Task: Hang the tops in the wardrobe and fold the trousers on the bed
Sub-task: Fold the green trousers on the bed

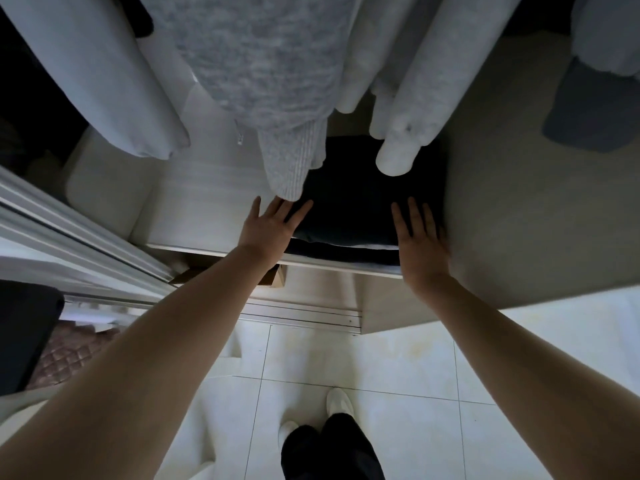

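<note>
White floor tiles [398, 362] meet the wardrobe's pale shelf [207, 202], a sliding-door track [69, 223] at left. The left hand [273, 226], fingers spread flat, touches a ribbed grey knit sleeve [294, 157] and the folded dark garment [356, 202], possibly trousers, on the shelf. Fuzzy white tops [408, 109] hang above. The right hand [420, 244] lies flat at the garment's right edge.

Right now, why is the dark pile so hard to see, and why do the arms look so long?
Head view: the folded dark clothes sit in dim wardrobe shadow, so detail vanishes; the floor tiles are brighter; the wide-angle lens stretches both forearms toward the edges.
</note>
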Demonstrator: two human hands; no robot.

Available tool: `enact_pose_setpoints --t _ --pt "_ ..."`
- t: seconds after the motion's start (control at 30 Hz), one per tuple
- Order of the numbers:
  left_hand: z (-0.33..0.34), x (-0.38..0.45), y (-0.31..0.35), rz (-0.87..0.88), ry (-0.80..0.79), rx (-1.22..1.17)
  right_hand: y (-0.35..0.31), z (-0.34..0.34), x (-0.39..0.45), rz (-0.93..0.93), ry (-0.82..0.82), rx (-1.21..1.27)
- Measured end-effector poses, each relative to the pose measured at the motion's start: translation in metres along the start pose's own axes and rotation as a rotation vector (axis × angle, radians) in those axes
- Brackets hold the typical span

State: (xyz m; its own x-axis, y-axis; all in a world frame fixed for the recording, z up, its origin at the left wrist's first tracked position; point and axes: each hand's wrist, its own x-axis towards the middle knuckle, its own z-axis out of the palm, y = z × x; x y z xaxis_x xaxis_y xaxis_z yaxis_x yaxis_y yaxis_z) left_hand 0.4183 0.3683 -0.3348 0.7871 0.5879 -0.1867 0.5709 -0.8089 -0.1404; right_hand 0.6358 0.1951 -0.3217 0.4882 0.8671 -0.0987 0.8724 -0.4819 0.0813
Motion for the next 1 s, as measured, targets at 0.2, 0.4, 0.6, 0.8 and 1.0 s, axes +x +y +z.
enact_pose_setpoints --t 0.2,0.4,0.6,0.8,1.0 --pt "-0.009 -0.020 0.012 -0.042 -0.015 -0.047 -0.002 -0.023 -0.013 -0.020 -0.081 -0.006" --pt "-0.025 -0.065 0.015 -0.052 -0.125 -0.101 -0.015 -0.044 -0.058 -0.134 -0.108 0.021" --pt "-0.043 -0.141 0.035 -0.193 -0.046 -0.412 -0.045 -0.081 -0.103 -0.226 -0.093 0.111" --pt "-0.077 -0.248 0.071 -0.493 0.145 -0.743 -0.090 -0.106 -0.145 -0.487 -0.154 0.203" --pt "-0.089 -0.335 0.123 -1.121 0.353 -0.929 -0.124 -0.122 -0.181 -0.871 -0.298 0.301"
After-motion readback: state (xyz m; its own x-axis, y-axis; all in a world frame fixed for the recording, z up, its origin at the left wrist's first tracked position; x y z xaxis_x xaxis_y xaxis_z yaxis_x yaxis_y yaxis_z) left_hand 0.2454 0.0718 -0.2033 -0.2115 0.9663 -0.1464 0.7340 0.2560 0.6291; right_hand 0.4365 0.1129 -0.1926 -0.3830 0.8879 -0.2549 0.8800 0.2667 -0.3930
